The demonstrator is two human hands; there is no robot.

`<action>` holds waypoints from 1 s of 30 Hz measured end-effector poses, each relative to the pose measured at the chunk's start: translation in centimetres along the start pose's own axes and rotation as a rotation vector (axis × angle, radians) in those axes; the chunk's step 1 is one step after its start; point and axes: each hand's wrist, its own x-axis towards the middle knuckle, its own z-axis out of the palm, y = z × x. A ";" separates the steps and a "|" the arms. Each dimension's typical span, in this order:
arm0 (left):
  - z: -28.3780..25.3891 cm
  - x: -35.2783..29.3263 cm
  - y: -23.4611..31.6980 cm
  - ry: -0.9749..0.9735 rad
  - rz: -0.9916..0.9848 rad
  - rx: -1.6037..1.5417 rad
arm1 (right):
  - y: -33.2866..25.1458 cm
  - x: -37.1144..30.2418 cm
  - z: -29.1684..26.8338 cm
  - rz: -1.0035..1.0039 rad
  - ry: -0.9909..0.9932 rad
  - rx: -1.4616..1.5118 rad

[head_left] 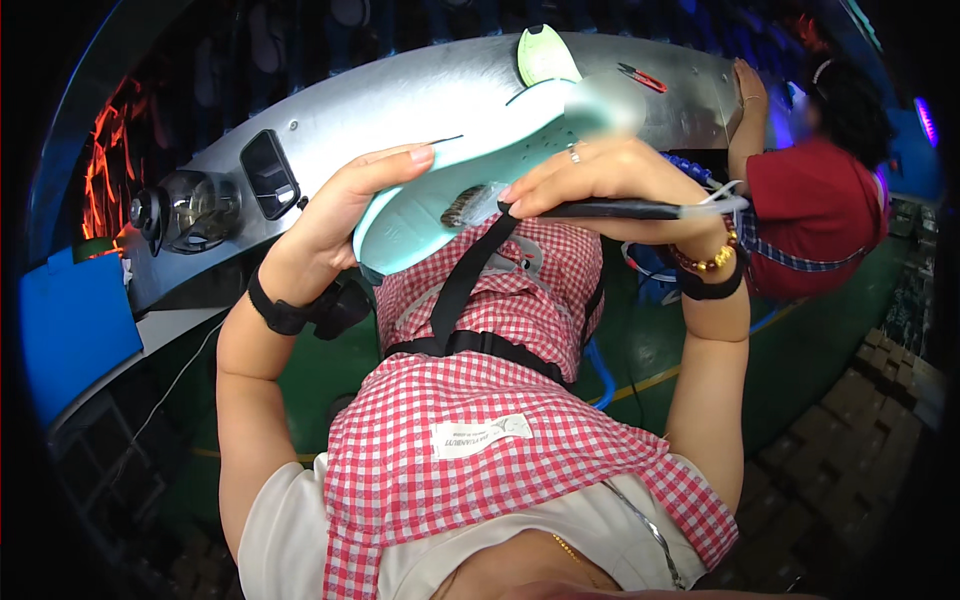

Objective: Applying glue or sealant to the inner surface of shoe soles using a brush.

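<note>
My left hand point(350, 195) grips a pale turquoise shoe sole point(400, 222) by its near left end, thumb along the upper edge. The sole is tilted, its inner face turned toward me, and its far right end is blurred. My right hand point(625, 178) is closed round the black handle of a brush point(600, 209). The brush's dark bristles, with a whitish band above them, rest against the sole's inner face. Whether the bristles are wet is hard to make out.
A curved metal worktable point(420, 85) carries a yellow-green sole-shaped piece point(545, 55), a small red and black tool point(643, 78), a dark phone-like device point(268, 172) and a clear pot with a black cap point(195, 210). A co-worker in red point(810, 210) works at the right.
</note>
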 end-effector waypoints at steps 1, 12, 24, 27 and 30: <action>0.0 -0.1 0.0 0.017 0.009 0.010 | 0.2 -0.1 0.2 -0.024 -0.049 -0.030; -1.0 -0.6 0.1 0.054 0.100 0.013 | 2.0 -1.8 0.2 0.176 -0.043 -0.047; 0.0 2.4 -1.1 0.076 0.206 -0.043 | 1.8 3.3 3.6 0.355 0.432 0.240; -0.4 2.8 -1.2 0.086 0.218 0.018 | 2.2 3.9 3.8 0.375 0.467 0.222; -0.6 3.2 -1.2 0.120 0.253 0.091 | 2.7 4.4 3.8 0.397 0.505 0.321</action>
